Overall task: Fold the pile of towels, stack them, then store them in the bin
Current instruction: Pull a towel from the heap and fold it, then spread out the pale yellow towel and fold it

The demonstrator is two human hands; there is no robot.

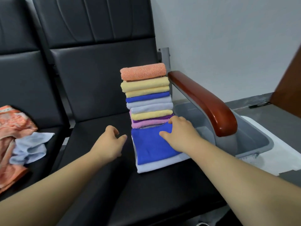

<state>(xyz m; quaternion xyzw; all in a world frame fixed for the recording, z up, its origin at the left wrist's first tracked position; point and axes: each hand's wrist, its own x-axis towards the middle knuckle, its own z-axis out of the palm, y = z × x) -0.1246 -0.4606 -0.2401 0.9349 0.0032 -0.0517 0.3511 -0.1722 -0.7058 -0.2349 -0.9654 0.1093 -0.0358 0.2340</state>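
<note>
Centre frame: right hand (180,134), grip grasping a blue towel (149,147) below the towel stack (146,95); left hand (109,144) beside, grip released.

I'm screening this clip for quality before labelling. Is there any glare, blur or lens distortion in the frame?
Head view: the light is soft and even, with no hard shadows. A glossy highlight sits on the wooden armrest. Wide-angle distortion bends the seat-back seams near the top edge. The towel stack is fairly sharp, though the whole frame looks slightly soft.

One tall towel stack (145,98), two flat folded towels (149,147), two crumpled towels (31,147), one bin (254,137).
</note>
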